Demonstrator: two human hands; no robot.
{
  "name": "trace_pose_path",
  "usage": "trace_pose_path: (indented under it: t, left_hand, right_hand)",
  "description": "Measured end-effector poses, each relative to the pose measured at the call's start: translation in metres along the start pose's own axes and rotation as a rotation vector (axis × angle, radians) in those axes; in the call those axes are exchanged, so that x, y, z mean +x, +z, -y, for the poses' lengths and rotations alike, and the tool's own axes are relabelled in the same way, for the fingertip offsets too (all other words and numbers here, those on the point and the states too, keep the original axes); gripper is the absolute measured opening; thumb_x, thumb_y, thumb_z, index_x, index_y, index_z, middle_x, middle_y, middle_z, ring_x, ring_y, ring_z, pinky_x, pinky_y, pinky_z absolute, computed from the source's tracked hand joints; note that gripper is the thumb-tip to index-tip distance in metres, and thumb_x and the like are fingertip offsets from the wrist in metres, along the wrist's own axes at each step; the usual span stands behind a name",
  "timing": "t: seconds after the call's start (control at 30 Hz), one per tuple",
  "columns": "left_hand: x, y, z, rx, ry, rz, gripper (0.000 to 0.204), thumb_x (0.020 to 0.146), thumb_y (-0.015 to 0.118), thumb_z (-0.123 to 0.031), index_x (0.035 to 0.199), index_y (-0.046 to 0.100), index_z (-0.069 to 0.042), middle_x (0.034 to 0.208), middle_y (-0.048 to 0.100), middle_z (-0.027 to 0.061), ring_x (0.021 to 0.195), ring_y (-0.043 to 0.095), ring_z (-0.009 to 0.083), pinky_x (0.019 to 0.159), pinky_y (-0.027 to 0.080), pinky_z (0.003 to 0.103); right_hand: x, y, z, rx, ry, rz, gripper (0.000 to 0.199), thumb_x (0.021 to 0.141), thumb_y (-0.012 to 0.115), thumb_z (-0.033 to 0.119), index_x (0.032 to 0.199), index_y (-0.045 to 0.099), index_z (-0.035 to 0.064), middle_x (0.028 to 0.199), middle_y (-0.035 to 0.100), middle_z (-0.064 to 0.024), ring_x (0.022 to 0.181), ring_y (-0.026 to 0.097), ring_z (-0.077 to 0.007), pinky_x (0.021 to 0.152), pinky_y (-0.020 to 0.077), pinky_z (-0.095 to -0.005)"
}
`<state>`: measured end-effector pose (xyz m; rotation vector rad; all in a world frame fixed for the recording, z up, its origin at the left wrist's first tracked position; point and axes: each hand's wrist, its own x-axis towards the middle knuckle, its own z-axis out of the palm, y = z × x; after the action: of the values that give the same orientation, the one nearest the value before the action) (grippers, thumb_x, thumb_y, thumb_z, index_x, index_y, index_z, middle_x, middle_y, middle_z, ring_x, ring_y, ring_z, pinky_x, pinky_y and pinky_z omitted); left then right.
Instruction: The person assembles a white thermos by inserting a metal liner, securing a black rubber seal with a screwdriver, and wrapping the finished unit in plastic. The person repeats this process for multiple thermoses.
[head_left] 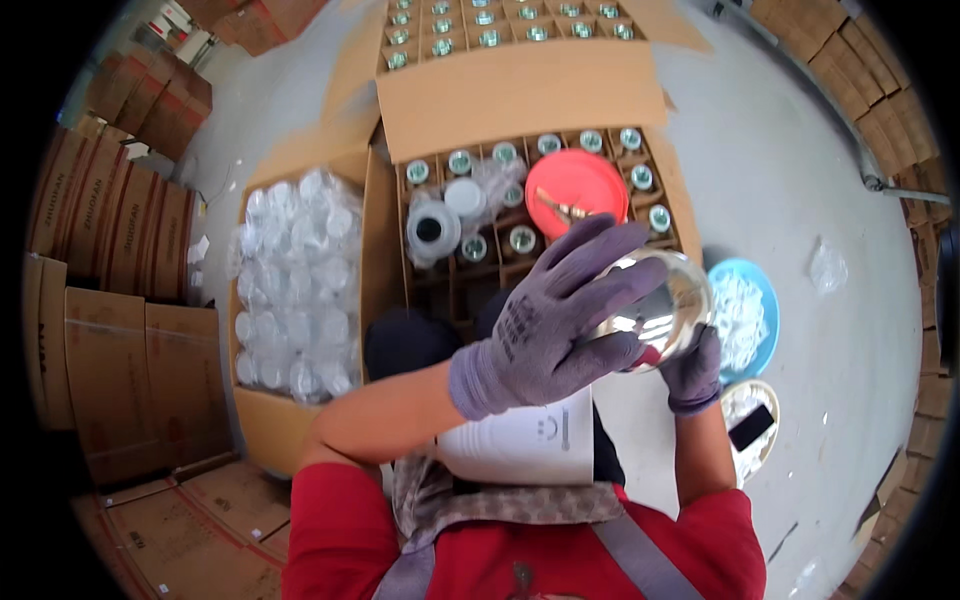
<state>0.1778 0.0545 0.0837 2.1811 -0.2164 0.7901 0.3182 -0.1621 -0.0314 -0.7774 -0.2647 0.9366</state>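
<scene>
A shiny, mirror-silver round vessel (690, 290), its kind unclear, is held up over the right side of an open carton. My right hand (697, 372), in a grey-purple glove, is closed on its lower right edge. My left hand (560, 320), gloved alike, reaches across from the left with fingers spread; one finger and the thumb overlap the vessel's front. A small red patch shows by that thumb. Behind my left fingertips a red round lid or dish (575, 175) lies on the carton (520, 95), with small brass-coloured pieces on it.
Clear plastic-wrapped cups (300, 280) fill a carton at left. A second divided carton (600, 12) stands beyond. At right are a blue basin (768, 310) of white pieces and a cream tub with a black phone (752, 428). A white bucket (530, 445) sits before me. Stacked cartons (150, 370) line the left.
</scene>
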Motion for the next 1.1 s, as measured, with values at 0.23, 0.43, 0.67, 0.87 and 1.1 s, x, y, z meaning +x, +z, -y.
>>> trace_pose_path:
  t: [0.23, 0.43, 0.67, 0.87, 1.1]
  left_hand:
    - [-0.02, -0.011, 0.021, -0.023, -0.117, -0.11, 0.064, 0.088, 0.064, -0.023, 0.144, 0.039, -0.004, 0.147, 0.039, 0.0198, 0.138, 0.034, 0.0364, 0.115, 0.026, 0.045]
    - [-0.141, -0.013, 0.039, 0.406, -0.574, 0.535, 0.113, 0.063, 0.077, -0.059, 0.147, 0.029, -0.001, 0.147, 0.026, 0.0331, 0.135, 0.028, 0.0507, 0.112, 0.025, 0.055]
    - [-0.156, -0.031, 0.009, 0.076, -0.896, 0.765, 0.092, 0.067, 0.073, -0.062, 0.126, 0.054, 0.005, 0.146, 0.033, 0.0305, 0.137, 0.029, 0.0457, 0.115, 0.025, 0.048]
    - [-0.143, -0.059, -0.008, -0.539, -1.074, 0.566, 0.042, 0.079, 0.077, -0.034, 0.101, 0.063, -0.002, 0.137, 0.052, 0.0196, 0.124, 0.053, 0.0298, 0.104, 0.04, 0.036]
    - [-0.154, -0.061, -0.014, -0.524, -1.005, 0.407, 0.037, 0.08, 0.077, -0.03, 0.099, 0.063, -0.001, 0.139, 0.05, 0.0224, 0.127, 0.05, 0.0331, 0.106, 0.038, 0.038]
  right_hand:
    - [-0.015, -0.03, 0.01, 0.084, -0.06, -0.152, 0.079, 0.09, 0.049, 0.062, 0.147, 0.034, 0.0104, 0.148, 0.041, -0.0124, 0.134, 0.042, -0.0316, 0.112, 0.0346, -0.0487]
    - [-0.006, -0.169, 0.027, -0.083, 0.062, -0.244, 0.07, 0.091, 0.05, 0.058, 0.143, 0.039, 0.0125, 0.136, 0.052, -0.0143, 0.118, 0.058, -0.0344, 0.094, 0.051, -0.0483]
    - [0.064, -0.215, -0.015, -0.594, -0.088, -0.579, 0.082, 0.079, 0.077, 0.014, 0.147, 0.033, 0.0026, 0.135, 0.048, -0.0139, 0.117, 0.052, -0.0225, 0.094, 0.0489, -0.0319]
    - [0.124, -0.172, -0.046, -1.562, -0.159, -0.443, 0.097, 0.059, 0.087, 0.035, 0.141, 0.042, 0.0072, 0.134, 0.043, -0.022, 0.123, 0.046, -0.0379, 0.104, 0.0419, -0.0428]
    - [0.153, -0.196, -0.06, -1.378, -0.031, -0.58, 0.09, 0.06, 0.086, 0.036, 0.134, 0.046, 0.0039, 0.13, 0.049, -0.0205, 0.12, 0.051, -0.0342, 0.102, 0.0427, -0.0407]
